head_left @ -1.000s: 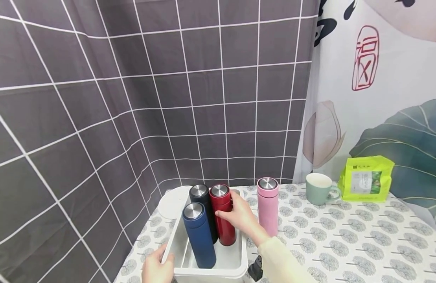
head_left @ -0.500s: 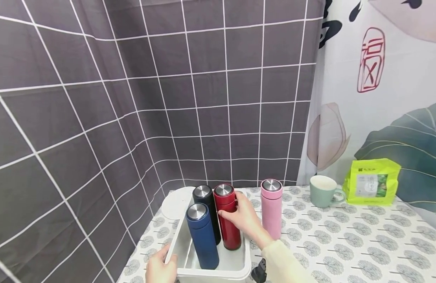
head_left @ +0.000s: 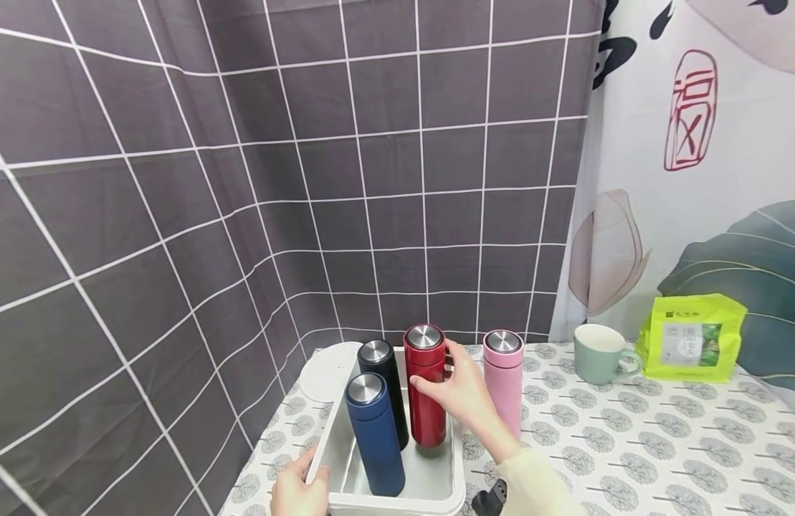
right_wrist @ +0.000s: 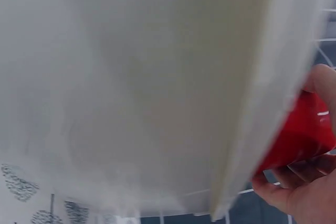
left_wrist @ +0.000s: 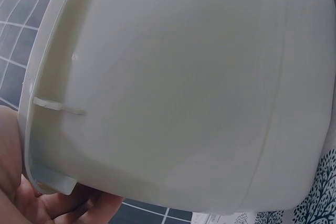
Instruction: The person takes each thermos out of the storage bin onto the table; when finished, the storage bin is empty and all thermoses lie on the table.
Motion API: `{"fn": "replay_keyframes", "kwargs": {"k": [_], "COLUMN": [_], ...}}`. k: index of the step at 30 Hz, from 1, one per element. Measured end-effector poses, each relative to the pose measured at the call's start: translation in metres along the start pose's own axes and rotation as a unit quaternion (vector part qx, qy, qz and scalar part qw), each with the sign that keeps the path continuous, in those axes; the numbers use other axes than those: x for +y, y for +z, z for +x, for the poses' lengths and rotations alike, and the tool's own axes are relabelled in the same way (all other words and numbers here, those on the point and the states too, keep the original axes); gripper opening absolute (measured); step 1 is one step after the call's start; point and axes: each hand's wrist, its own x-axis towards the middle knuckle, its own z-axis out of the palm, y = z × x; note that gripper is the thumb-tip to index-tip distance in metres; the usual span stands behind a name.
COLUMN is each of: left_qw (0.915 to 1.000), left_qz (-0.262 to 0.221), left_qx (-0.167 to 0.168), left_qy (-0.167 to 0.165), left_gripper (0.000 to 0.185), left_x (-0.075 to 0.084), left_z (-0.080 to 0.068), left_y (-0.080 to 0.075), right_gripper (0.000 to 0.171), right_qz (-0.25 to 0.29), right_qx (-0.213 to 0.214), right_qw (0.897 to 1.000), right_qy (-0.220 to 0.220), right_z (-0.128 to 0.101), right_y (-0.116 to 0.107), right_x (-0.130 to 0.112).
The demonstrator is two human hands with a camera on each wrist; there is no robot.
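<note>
A white plastic bin stands on the patterned tablecloth and holds a navy flask, a black flask and a red flask. My right hand grips the red flask around its upper body and holds it raised a little above the others. My left hand holds the bin's near left rim; in the left wrist view the bin's outer wall fills the frame with my fingers under its lip. A pink flask stands on the table just right of the bin.
A round white lid lies behind the bin on the left. A pale green mug and a yellow-green packet stand at the back right. Dark tiled walls close the left and back; a printed curtain hangs on the right.
My right hand has lifted the red flask upward, so its cap now stands higher than the black flask's. The left hand has stayed on the bin's rim.
</note>
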Motion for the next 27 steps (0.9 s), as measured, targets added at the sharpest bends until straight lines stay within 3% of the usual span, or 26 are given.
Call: {"fn": "replay_keyframes", "kwargs": {"k": [6, 12, 21, 27], "left_qw": [1.0, 0.9998, 0.9999, 0.9996], "left_qz": [0.007, 0.007, -0.005, -0.008], "left_qx": [0.005, 0.014, 0.014, 0.023], "left_qy": [0.002, 0.01, 0.005, 0.011], "left_gripper": [0.042, 0.042, 0.042, 0.04], "left_x": [-0.001, -0.002, -0.004, -0.008], "left_z": [0.0, -0.001, 0.001, 0.001], "left_y": [0.002, 0.004, 0.005, 0.004], "right_gripper": [0.069, 0.067, 0.066, 0.065], "right_qz": [0.027, 0.034, 0.004, 0.001], "right_qx": [0.013, 0.025, 0.025, 0.04], "right_qw": [1.0, 0.998, 0.999, 0.996], "right_qy": [-0.005, -0.037, -0.047, -0.079], "right_z": [-0.001, -0.002, -0.007, -0.01], "right_y": [-0.014, -0.024, -0.043, -0.054], "right_x": [-0.013, -0.027, -0.056, -0.067]}}
